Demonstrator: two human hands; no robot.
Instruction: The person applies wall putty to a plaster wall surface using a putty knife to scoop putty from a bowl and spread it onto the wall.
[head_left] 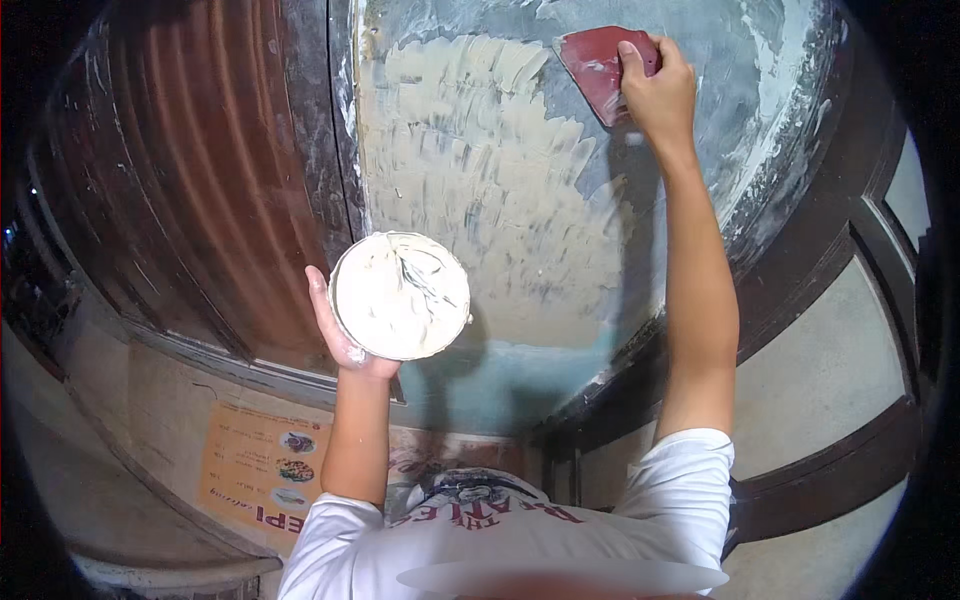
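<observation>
My left hand [340,325] holds up a round tub of cream-white putty [400,295], its thumb along the rim and the other fingers hidden beneath it. The putty's surface is swirled, with a few dark streaks. Up at the right, my right hand [662,88] grips a red putty spreader [600,68] with whitish smears on its blade. The spreader's edge lies against or very near the wall panel [585,115]; I cannot tell whether it touches. Rough cream putty [480,150] covers much of the panel, with grey-blue surface along the top and right.
A brown corrugated panel [210,170] stands at left, beside a dark upright frame [325,130]. Dark wooden framing [880,250] runs down the right side. An orange printed poster [262,465] is at lower left.
</observation>
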